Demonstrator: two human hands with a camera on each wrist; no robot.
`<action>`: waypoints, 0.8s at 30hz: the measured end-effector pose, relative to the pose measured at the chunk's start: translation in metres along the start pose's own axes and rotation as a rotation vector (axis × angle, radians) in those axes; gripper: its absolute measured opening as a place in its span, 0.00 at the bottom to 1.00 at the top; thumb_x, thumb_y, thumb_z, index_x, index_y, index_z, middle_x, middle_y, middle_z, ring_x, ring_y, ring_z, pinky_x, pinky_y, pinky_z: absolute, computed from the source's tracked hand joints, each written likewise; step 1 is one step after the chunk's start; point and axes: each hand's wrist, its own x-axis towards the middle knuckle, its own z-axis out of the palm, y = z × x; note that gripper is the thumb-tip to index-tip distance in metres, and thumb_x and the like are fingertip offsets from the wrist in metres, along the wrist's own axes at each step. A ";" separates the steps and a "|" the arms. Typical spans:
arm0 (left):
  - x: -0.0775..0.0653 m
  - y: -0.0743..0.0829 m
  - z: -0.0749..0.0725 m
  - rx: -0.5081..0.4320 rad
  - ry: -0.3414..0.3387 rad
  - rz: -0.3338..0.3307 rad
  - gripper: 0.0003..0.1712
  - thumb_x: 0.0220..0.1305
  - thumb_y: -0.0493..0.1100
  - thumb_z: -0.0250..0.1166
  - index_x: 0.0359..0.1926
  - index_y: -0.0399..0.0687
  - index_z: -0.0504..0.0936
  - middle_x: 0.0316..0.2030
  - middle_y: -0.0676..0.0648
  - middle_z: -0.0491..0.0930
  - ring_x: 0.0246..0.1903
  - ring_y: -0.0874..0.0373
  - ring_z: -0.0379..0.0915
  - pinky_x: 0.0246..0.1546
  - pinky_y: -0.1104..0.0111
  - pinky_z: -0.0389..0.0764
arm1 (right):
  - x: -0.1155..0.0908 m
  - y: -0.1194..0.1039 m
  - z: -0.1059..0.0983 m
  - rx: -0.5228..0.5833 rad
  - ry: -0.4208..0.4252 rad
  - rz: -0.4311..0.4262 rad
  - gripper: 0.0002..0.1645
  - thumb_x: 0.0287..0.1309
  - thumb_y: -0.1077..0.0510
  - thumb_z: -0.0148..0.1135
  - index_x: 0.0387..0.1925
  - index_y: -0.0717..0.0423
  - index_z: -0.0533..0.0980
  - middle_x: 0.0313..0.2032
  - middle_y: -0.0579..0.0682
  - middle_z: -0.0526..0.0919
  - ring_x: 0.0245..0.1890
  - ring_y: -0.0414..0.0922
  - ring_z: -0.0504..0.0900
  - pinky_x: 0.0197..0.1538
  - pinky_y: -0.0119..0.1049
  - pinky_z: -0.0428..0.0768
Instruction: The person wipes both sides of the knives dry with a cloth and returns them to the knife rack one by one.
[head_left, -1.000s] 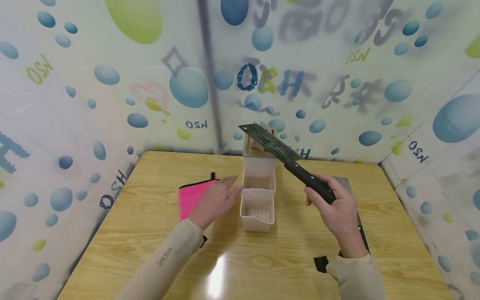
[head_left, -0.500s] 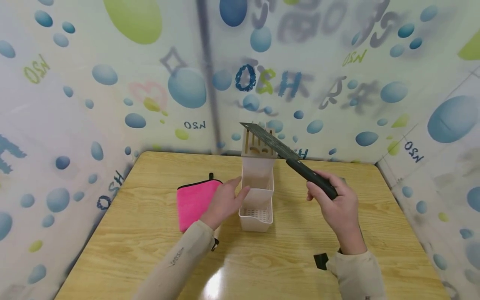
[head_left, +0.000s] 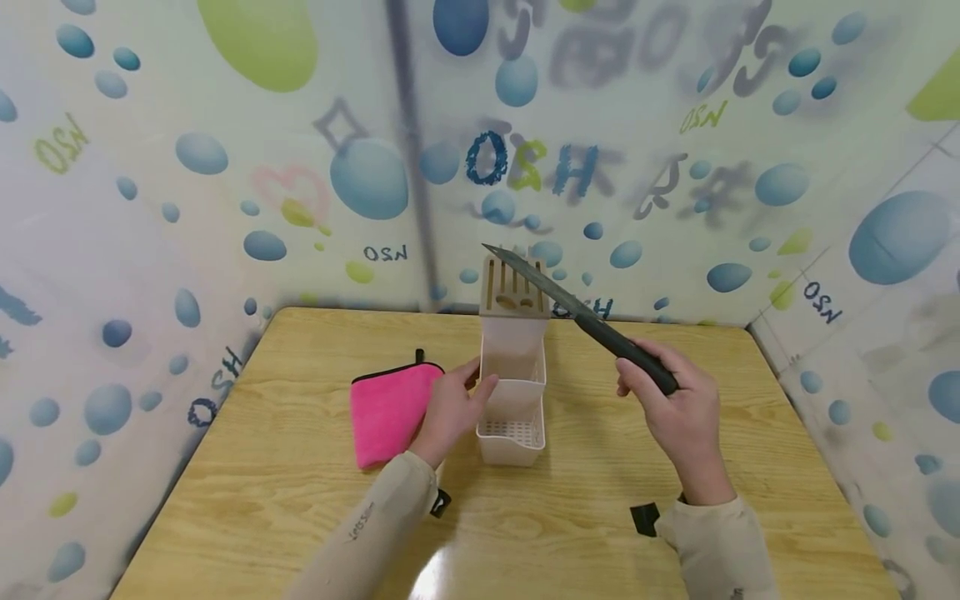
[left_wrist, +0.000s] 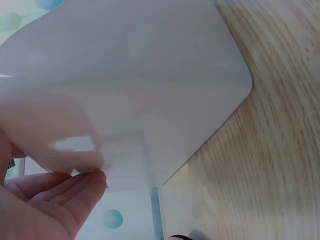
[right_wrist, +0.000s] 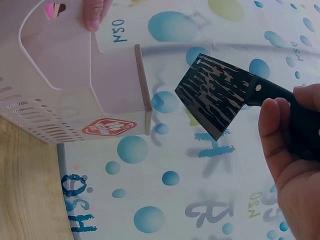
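In the head view, a pale pink knife and utensil holder (head_left: pixel 513 333) stands upright mid-table, with two open bins and a brown slotted top (head_left: pixel 525 312). My left hand (head_left: pixel 450 410) pinches its left rim, thumb over the front. The left wrist view shows those fingers (left_wrist: pixel 82 192) against the holder's smooth wall (left_wrist: pixel 165 110). My right hand (head_left: pixel 684 417) grips the black handle of a cleaver (head_left: pixel 540 282) in the air. In the right wrist view, the streaked dark blade (right_wrist: pixel 217 95) is apart from the holder's top (right_wrist: pixel 144 90).
A pink cloth (head_left: pixel 386 417) with black edging and a loop lies left of the holder, near my left wrist. Black straps (head_left: pixel 645 518) hang at both cuffs. Behind the wooden table (head_left: pixel 247 467) rises a patterned wall sheet (head_left: pixel 420 108).
My left hand has moved right from beside the holder and taken its rim. The cleaver blade has turned more edge-on. A knife lying at the right is now hidden behind my right hand and arm.
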 end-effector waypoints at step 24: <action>-0.001 0.004 0.000 -0.009 -0.008 -0.060 0.28 0.75 0.47 0.64 0.70 0.40 0.75 0.64 0.37 0.79 0.59 0.41 0.80 0.60 0.49 0.81 | 0.018 -0.004 -0.006 -0.039 0.072 -0.036 0.11 0.63 0.68 0.69 0.47 0.65 0.86 0.20 0.41 0.84 0.20 0.34 0.82 0.20 0.25 0.73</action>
